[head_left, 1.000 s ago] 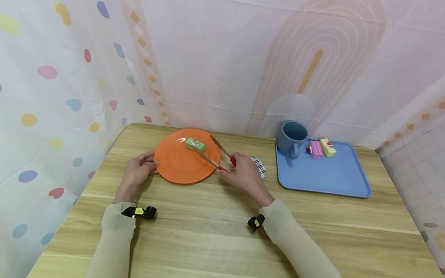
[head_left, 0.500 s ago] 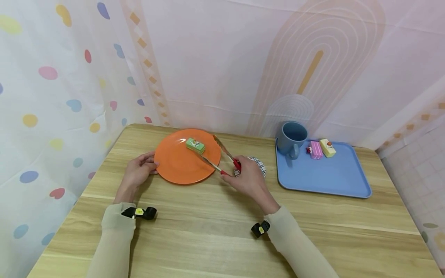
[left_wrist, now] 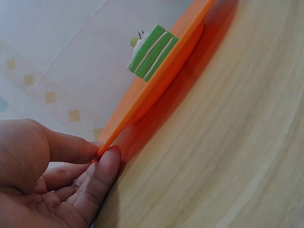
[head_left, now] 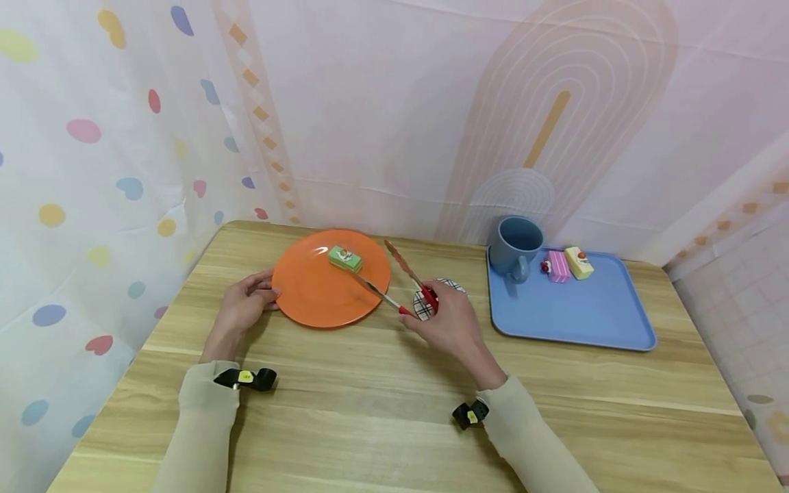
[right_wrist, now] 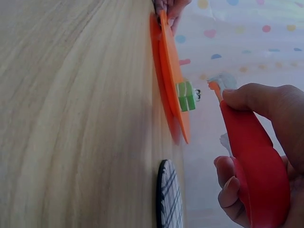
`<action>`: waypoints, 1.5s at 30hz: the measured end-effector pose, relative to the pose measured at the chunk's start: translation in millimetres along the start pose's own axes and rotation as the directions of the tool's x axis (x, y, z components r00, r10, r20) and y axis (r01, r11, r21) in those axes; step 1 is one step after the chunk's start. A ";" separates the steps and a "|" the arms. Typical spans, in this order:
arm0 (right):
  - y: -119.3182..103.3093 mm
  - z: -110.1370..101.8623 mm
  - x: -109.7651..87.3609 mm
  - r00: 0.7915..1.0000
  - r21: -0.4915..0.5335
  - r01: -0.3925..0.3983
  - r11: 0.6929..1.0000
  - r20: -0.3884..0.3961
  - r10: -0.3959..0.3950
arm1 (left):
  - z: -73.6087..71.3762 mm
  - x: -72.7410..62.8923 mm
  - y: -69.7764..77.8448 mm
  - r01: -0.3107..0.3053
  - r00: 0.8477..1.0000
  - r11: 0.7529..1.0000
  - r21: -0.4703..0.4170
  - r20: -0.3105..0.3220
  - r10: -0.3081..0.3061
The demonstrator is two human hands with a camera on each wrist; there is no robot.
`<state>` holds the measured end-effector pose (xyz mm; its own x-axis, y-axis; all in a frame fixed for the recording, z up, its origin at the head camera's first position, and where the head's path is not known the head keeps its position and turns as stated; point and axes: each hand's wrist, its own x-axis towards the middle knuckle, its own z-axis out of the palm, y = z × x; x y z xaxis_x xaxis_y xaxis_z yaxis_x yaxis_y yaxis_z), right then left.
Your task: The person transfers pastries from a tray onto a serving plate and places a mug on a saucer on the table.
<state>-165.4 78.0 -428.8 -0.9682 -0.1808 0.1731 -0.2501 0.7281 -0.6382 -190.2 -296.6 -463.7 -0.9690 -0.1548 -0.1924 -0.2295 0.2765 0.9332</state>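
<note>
- So we've got the left hand (head_left: 242, 301) at the left edge of the orange plate (head_left: 320, 298), its thumb and fingers pinching the rim between them, super clear from the left wrist view.
- Right hand (head_left: 455, 325) has its fingers curled round the red handles of the metal tongs (right_wrist: 261, 171), thumb lying along one handle.
- The tongs are spread wide, both arms aimed toward the plate. From the head view one tip sits right by the near corner of the green cake (head_left: 345, 259), but we can't tell if they touch.
- That green cake is sitting on the plate, toward the back. We see white layers in it plus a white topping with a little round bit.
- Round checked coaster (right_wrist: 171, 199) on the table between plate and tray, partly covered by the right hand in our head view.
- Over on the right we have a blue tray (head_left: 573, 311), with a grey-blue mug (head_left: 516, 246) in its back left corner, handle toward us.
- Beside the mug: a striped pink cake (head_left: 559, 267) with red berries, then a yellow cake (head_left: 579, 263) just next to it.
- It's all on a wood-grain table (head_left: 370, 411), with a pastel patterned curtain (head_left: 370, 123) behind.
</note>
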 end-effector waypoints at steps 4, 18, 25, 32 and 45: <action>2.3 -6.4 -3.4 1.000 0.010 -0.004 1.000 -0.010 0.005 | 1.2 0.0 0.6 0.005 1.000 1.000 0.008 -0.008 -0.005; 10.2 -28.8 -8.9 0.999 0.040 -0.004 0.999 -0.032 0.005 | 1.3 0.6 2.2 0.009 1.000 1.000 0.008 -0.004 -0.009; 14.8 -39.6 -8.7 0.999 0.049 -0.006 0.999 -0.036 0.008 | 1.3 1.1 0.5 0.005 1.000 1.000 0.008 -0.004 -0.005; 17.5 -49.1 -10.6 0.998 0.055 -0.011 0.998 -0.055 0.014 | -0.1 0.1 -0.6 0.002 1.000 1.000 0.004 0.005 -0.002; 25.8 -64.9 -11.6 0.996 0.078 -0.016 0.997 -0.084 0.022 | -1.6 -0.5 -0.5 -0.006 1.000 1.000 -0.019 -0.001 0.006</action>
<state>-159.9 141.8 -398.6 -0.9692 -0.1084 0.2211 -0.2349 0.6769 -0.6976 -189.4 -298.2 -463.6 -0.9703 -0.1538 -0.1867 -0.2220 0.2590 0.9400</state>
